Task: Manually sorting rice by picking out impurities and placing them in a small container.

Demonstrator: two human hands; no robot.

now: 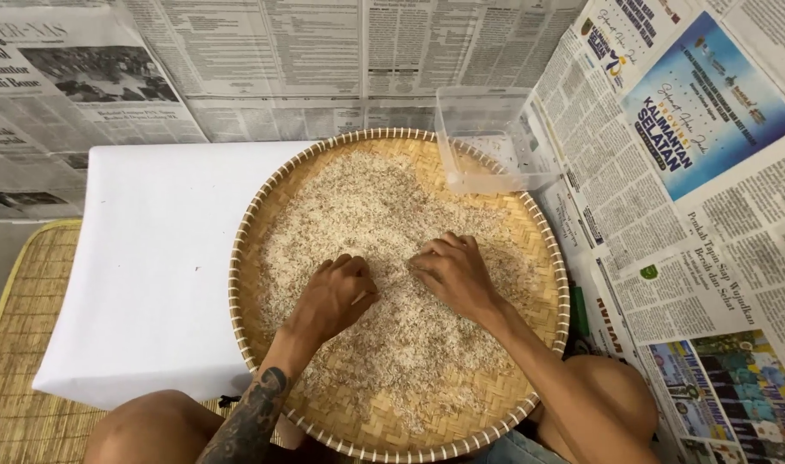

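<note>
Starting at your left, a woven mat (pixel 23 344) covers the floor, and the low table (pixel 152 258) draped in white cloth sits beside it, its bare cloth the widest open room you have. The round woven tray (pixel 392 296) overhangs the table's right edge and rests partly over your knees, so its near rim has little support under it.

The rice (pixel 366 223) lies spread thin across most of the tray, thicker towards the left and the middle, with bare weave showing along the right rim and the near edge. Your left hand (pixel 334 294) presses knuckles-up into the grains, fingers curled under and loosely clenched, though whether they pinch anything you cannot tell. Your right hand (pixel 454 273) sits just beside it, fingers bent down with the tips touching the rice (again, nothing visibly gripped).

By the look of it you are mid-sort, picking through the central patch. The next move seems to call for small, light sweeps that keep grains off the low rim.

Further right, a clear plastic container (pixel 487 142) stands at the tray's far right edge, its corner overlapping the rim, well apart from both hands. Newspaper sheets (pixel 693 215) line the wall and the right side, leaving little room there.
</note>
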